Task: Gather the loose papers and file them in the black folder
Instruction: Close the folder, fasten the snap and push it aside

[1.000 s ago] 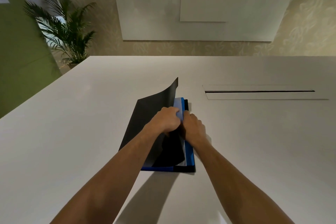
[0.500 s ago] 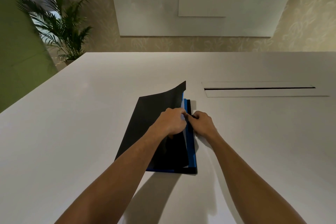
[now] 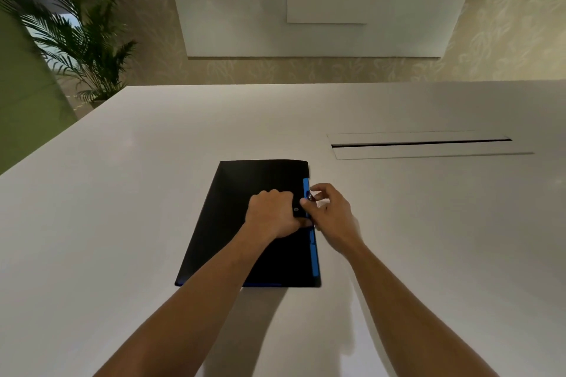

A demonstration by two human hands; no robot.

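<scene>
- Two bare hands meet at the right edge of the black folder [image 3: 245,217], which lies flat and shut on the white table [image 3: 122,193], nearer the person than the cable slot [image 3: 422,144] and to its left.
- No loose papers show; whatever the folder holds is hidden under its cover, and only a blue strip [image 3: 312,251] peeks out along the folder's right edge and near corner.
- The left hand [image 3: 272,214] rests as a fist on the cover, knuckles down beside a small round stud [image 3: 296,209]; whether it grips anything cannot be told.
- The right hand [image 3: 330,211] sits just off the folder's right edge, thumb and forefinger pinched on a small shiny piece [image 3: 311,196] too small to identify.
- Both forearms are cut off by the bottom of the view.
- Half a second earlier the cover stood raised and curled; now it lies flat.
- A potted palm [image 3: 79,27] stands beyond the table, far left of the folder, somewhat blurred.
</scene>
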